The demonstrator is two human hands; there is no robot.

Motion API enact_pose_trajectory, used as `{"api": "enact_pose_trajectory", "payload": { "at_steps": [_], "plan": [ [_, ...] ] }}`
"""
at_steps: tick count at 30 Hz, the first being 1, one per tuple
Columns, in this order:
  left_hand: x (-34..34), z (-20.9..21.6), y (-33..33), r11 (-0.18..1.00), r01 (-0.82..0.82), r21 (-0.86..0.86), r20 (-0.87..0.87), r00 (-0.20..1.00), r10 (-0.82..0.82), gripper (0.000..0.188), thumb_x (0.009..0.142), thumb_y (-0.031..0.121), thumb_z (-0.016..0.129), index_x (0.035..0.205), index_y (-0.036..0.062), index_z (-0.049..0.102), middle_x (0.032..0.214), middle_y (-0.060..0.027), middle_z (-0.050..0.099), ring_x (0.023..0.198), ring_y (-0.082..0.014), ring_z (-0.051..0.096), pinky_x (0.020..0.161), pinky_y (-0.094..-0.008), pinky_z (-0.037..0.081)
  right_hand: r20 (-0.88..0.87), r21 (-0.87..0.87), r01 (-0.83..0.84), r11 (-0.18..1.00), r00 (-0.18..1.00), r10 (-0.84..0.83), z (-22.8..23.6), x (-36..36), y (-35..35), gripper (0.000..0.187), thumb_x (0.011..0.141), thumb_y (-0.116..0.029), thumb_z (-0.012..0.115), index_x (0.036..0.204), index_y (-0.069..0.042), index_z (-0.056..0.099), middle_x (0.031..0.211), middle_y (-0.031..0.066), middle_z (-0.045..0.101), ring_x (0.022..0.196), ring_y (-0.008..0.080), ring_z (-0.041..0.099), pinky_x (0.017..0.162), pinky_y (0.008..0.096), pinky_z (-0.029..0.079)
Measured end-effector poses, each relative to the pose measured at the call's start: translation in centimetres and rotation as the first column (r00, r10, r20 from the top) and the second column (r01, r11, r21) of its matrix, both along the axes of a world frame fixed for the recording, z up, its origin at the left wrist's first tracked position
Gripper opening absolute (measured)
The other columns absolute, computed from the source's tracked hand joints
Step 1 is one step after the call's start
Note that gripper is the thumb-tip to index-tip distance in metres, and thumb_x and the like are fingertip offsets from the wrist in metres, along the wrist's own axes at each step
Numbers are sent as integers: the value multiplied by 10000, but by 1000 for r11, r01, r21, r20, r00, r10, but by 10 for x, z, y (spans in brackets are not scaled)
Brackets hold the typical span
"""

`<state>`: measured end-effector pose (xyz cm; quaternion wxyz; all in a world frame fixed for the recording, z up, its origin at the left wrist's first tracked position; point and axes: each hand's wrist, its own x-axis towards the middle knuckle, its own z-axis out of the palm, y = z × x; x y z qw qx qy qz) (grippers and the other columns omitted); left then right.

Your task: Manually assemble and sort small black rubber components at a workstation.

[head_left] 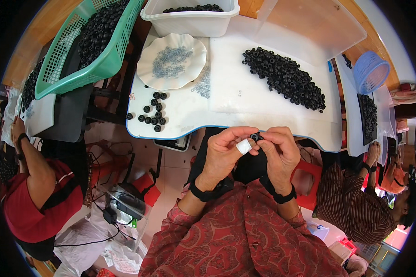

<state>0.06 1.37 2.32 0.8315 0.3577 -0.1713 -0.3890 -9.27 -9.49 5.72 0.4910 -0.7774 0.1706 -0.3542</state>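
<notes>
Both my hands meet just below the near edge of the white table. Between the fingertips of my left hand and my right hand sits one small black ring-shaped part. White tape wraps my left thumb tip. A large heap of the same black rings lies on the table to the right. A small group of several black rings lies near the table's left corner. A white scalloped plate holds tiny clear rings.
A white tub of black parts stands at the back. A green basket of black parts sits at left, a blue basket at right. One person works on the left, another on the right. A red stool is beside my right arm.
</notes>
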Motion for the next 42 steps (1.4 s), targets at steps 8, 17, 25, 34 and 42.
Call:
{"api": "enact_pose_trajectory", "payload": {
  "at_steps": [8, 17, 25, 34, 42],
  "plan": [
    [7, -4, 0, 1000, 22, 12, 59, 998, -23, 250, 865, -42, 630, 1115, -36, 634, 935, -101, 667, 741, -124, 637, 668, -240, 532, -30, 9, 37, 999, 999, -36, 6, 2, 1, 181, 768, 26, 737, 932, -9, 672, 899, 78, 622, 753, 133, 612, 644, 239, 489],
    [5, -2, 4, 999, 32, 38, 65, 997, -34, 263, 849, -44, 649, 1111, -34, 637, 910, -82, 659, 729, -115, 626, 651, -232, 520, -76, -32, -24, 999, 997, 22, 9, -2, 0, 155, 761, 21, 744, 902, 0, 682, 872, 93, 657, 766, 145, 631, 657, 242, 497],
    [4, 2, 4, 999, -27, 33, 171, 985, 21, 232, 865, -33, 637, 1096, -16, 647, 896, -59, 669, 726, -83, 622, 655, -195, 505, -52, 75, -8, 997, 999, 12, 7, -6, 4, 157, 784, 33, 721, 931, 15, 669, 886, 91, 651, 768, 133, 618, 670, 241, 497],
    [8, -6, 4, 996, 86, 39, -7, 996, -85, 246, 868, -3, 641, 1110, -38, 617, 907, -92, 665, 716, -110, 632, 635, -226, 529, -194, 15, -124, 992, 973, 124, 28, -3, -1, 175, 806, 49, 682, 975, 9, 655, 864, 92, 635, 730, 156, 630, 660, 253, 498],
    [9, -10, 5, 990, 121, 71, -9, 993, -121, 244, 875, -6, 638, 1117, -33, 626, 895, -90, 668, 721, -119, 631, 630, -233, 530, -233, -58, -105, 993, 969, 89, 25, -4, -1, 113, 828, 49, 658, 931, 13, 633, 801, 87, 619, 661, 135, 620, 583, 238, 484]
  ]
}}
